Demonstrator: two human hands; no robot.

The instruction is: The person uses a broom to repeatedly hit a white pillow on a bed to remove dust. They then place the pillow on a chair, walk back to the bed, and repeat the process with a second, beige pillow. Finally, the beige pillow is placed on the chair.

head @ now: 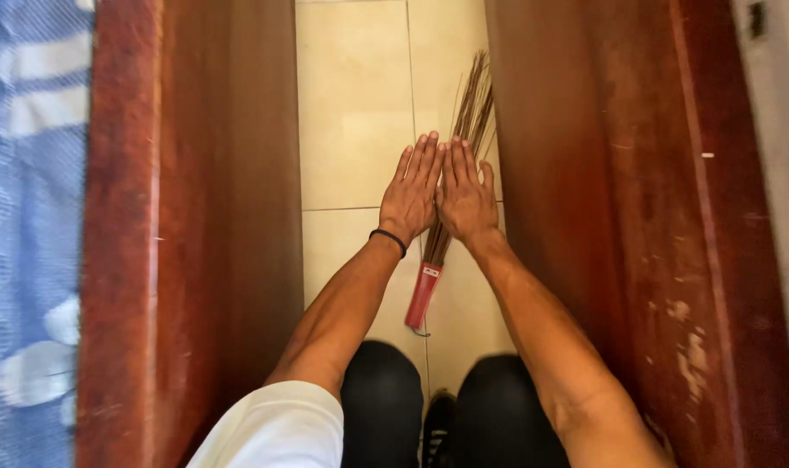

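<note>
Both my arms reach forward over a tiled floor. My left hand and my right hand are held flat, side by side, palms down with fingers straight and together. Neither holds anything. A black band circles my left wrist. Under the hands lies a stick broom with thin brown bristles fanning away from me. Its red handle points back toward my legs. Whether the hands touch the broom I cannot tell; its middle is hidden beneath them.
A dark red wooden panel walls the left side and another the right, leaving a narrow strip of floor. Blue checked cloth lies at far left. My dark trousers and a black shoe show at the bottom.
</note>
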